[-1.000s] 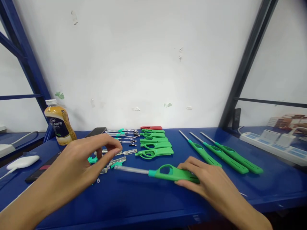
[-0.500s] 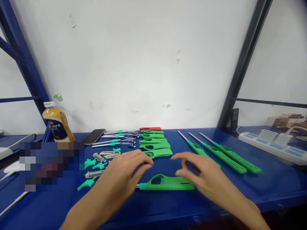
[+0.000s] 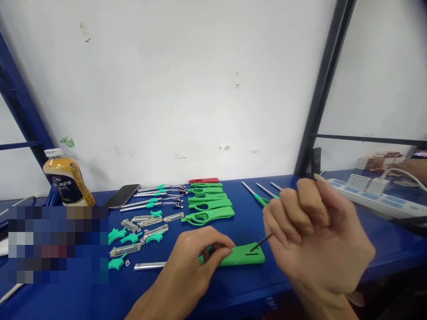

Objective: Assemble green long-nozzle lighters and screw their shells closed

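Note:
A green utility lighter (image 3: 242, 255) with a silver tube lies across the front of the blue table. My left hand (image 3: 193, 262) rests over its middle, thumb and forefinger pinched together just above the body; whatever is between them is too small to name. Raised close to the camera, my right hand (image 3: 320, 226) is curled round a screwdriver, whose thin dark shaft (image 3: 262, 242) sticks out below the little finger towards the lighter's slotted end. The screwdriver's handle is hidden in the palm. Behind are several green lighter shells (image 3: 210, 215) and a red one (image 3: 204, 180).
On the left lie metal tubes with wires (image 3: 140, 205), clear fuel tanks (image 3: 126, 250) and teal triggers (image 3: 116, 262). A phone (image 3: 122, 196) and a drink bottle (image 3: 68, 180) stand further back. Lighters (image 3: 262, 200) lie behind my right hand, near a power strip (image 3: 393, 200).
My right hand has risen closer to the camera and turned, now curled round the screwdriver. My left hand has moved right, onto the lighter. The view has shifted slightly.

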A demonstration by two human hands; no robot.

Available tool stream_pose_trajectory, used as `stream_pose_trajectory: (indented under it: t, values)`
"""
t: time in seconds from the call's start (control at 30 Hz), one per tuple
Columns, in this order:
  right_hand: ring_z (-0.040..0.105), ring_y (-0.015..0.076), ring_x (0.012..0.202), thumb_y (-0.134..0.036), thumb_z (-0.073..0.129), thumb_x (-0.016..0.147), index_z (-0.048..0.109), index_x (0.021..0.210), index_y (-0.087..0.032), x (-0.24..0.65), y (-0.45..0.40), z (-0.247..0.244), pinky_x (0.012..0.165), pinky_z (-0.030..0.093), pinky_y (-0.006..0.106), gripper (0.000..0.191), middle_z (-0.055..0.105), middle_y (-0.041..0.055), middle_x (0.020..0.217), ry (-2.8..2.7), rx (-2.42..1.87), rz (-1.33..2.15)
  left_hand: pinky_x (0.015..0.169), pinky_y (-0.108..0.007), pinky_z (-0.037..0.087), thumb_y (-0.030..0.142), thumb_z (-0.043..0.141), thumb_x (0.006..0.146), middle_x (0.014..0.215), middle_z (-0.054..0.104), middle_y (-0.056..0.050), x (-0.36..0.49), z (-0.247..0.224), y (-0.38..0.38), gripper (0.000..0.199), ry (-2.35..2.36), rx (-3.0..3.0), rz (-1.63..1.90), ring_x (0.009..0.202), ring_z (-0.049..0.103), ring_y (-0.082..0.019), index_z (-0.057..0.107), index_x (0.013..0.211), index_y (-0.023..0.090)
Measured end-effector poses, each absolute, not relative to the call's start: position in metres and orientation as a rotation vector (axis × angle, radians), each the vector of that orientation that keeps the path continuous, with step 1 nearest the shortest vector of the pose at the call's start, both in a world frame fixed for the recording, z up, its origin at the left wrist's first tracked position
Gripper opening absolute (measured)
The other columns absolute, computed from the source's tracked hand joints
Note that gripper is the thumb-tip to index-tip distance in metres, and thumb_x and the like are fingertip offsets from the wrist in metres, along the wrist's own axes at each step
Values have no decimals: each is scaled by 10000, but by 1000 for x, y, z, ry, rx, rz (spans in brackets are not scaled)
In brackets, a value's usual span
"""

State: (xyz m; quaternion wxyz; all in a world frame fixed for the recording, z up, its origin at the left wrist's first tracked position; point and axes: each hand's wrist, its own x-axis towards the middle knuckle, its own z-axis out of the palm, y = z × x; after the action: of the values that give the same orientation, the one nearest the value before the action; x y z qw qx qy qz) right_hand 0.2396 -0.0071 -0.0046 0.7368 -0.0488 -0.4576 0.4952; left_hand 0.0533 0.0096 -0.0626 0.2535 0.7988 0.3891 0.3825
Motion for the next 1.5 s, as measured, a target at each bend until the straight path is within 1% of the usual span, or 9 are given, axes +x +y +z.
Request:
stream_pose_trajectory:
  t: [0.2, 0.57, 0.7, 0.93, 1.07, 1.17, 1.3, 1.4, 1.5]
  values:
    - [145, 98, 405, -347, 466, 1050, 247, 603, -217, 227, 2, -7, 372, 213, 260, 515, 166, -68, 510, -977, -26, 1078, 637, -222, 434, 197, 673, 955, 860, 778, 42, 57, -58, 5, 165, 1069, 2106, 1008, 716, 628, -132, 801, 885, 273]
    - [159, 98, 409, -352, 457, 1050, 249, 608, -215, 224, 0, -10, 379, 206, 262, 508, 178, -68, 515, -1009, 15, 1107, 623, -225, 442, 211, 688, 941, 817, 775, 30, 60, -63, 7, 165, 1105, 2046, 1031, 684, 622, -135, 831, 899, 282]
    - [138, 106, 412, -367, 451, 1051, 243, 605, -216, 221, -1, -10, 378, 197, 262, 515, 161, -66, 519, -1026, -32, 1085, 607, -235, 440, 220, 671, 956, 809, 763, 21, 60, -63, 5, 169, 1091, 2011, 1004, 677, 637, -140, 817, 885, 269]
    - [134, 114, 405, -389, 430, 1057, 234, 606, -219, 224, -2, -9, 382, 230, 255, 520, 148, -65, 521, -1056, -114, 1024, 589, -233, 446, 235, 685, 951, 778, 739, 21, 62, -63, 4, 148, 1064, 1919, 1010, 638, 655, -132, 821, 899, 264]
    - [138, 108, 407, -389, 440, 1065, 253, 608, -220, 224, -1, -8, 379, 214, 251, 522, 169, -67, 520, -1076, -95, 1054, 568, -231, 451, 227, 676, 937, 799, 745, 15, 66, -64, 2, 154, 1037, 1865, 1043, 587, 647, -119, 818, 994, 252]
    - [162, 106, 426, -379, 423, 1081, 316, 615, -221, 225, -1, -7, 394, 226, 241, 504, 208, -66, 534, -1093, -80, 1090, 564, -228, 472, 231, 675, 927, 845, 753, 8, 71, -65, 1, 225, 981, 1824, 1083, 587, 637, -117, 792, 1119, 249]
    - [266, 115, 497, -354, 428, 1083, 509, 724, -228, 229, -1, -2, 462, 323, 219, 389, 319, -53, 622, -1143, -111, 1083, 588, -211, 476, 190, 669, 936, 858, 760, 10, 82, -61, 4, 272, 963, 1899, 1179, 713, 653, -140, 771, 1174, 270]
    - [391, 137, 580, -375, 439, 1093, 606, 837, -245, 240, 3, 0, 545, 404, 244, 332, 428, -28, 702, -1221, -235, 941, 561, -212, 453, 167, 668, 943, 886, 762, 9, 94, -56, 8, 281, 956, 2010, 1208, 711, 646, -143, 764, 1183, 277]
    - [509, 167, 736, -393, 451, 1113, 685, 924, -260, 258, 8, 2, 665, 450, 282, 329, 553, 5, 830, -1405, -443, 690, 597, -237, 473, 138, 659, 948, 904, 762, 9, 107, -58, 10, 300, 974, 2112, 1213, 700, 630, -153, 747, 1198, 279]
